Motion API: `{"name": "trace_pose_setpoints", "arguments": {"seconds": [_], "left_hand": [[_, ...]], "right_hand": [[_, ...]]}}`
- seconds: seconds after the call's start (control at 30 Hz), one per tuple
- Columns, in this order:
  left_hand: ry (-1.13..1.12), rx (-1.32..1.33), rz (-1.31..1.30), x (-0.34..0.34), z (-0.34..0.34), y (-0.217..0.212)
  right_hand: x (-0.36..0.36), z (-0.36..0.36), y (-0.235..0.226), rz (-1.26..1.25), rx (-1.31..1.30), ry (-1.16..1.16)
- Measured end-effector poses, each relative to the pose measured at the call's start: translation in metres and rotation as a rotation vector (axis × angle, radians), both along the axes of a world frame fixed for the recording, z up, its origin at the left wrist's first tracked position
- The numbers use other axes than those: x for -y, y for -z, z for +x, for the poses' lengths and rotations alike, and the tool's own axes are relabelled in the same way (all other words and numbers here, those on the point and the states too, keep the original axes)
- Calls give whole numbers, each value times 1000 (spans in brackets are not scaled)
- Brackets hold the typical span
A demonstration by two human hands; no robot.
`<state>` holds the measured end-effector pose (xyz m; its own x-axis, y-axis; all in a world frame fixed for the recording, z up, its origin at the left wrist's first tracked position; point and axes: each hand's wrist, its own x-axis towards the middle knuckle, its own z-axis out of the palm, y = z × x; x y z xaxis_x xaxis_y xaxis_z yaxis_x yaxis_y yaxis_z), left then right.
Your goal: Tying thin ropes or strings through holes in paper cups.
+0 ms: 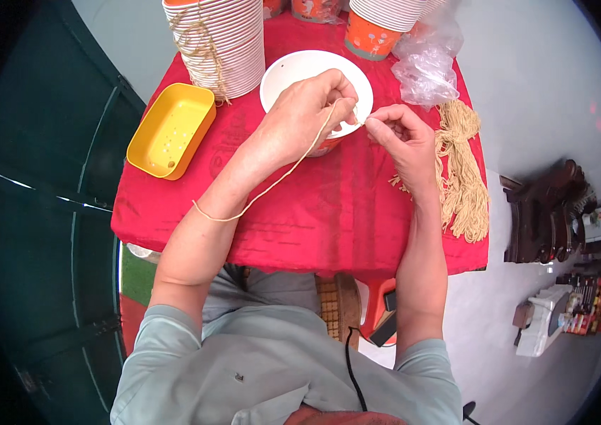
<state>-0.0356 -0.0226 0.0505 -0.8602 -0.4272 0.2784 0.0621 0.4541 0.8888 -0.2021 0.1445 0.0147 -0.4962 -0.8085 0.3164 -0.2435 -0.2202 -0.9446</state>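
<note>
Apparently, the left hand (pixel 304 113) over the paper cup (pixel 290 69) and the right hand (pixel 405 138) at its right rim both pinch the string (pixel 272 185), whose tail lies back across the left forearm (pixel 219 188).

We find no legible text, number or sign. We record small pale printed marks on the orange tub (pixel 369 37) at the back, a tiny dark emblem (pixel 239 377) on the grey-green shirt (pixel 194 375), and darker patterning across the red cloth (pixel 293 227), none readable
</note>
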Motion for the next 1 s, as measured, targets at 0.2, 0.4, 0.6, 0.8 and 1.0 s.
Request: {"name": "trace_pose_setpoints", "arguments": {"seconds": [0.2, 0.4, 0.6, 0.8, 1.0], "left_hand": [[38, -72, 18, 2, -3, 3], [123, -78, 127, 0, -1, -2], [251, -224, 436, 6, 1, -14], [510, -785, 973, 62, 20, -16], [236, -551, 1129, 57, 10, -15]], "right_hand": [[9, 9, 5, -77, -98, 34], [12, 13, 7, -104, -287, 133], [11, 22, -3, -90, -447, 225], [7, 21, -14, -166, -761, 272], [5, 15, -12, -213, -833, 283]]}}
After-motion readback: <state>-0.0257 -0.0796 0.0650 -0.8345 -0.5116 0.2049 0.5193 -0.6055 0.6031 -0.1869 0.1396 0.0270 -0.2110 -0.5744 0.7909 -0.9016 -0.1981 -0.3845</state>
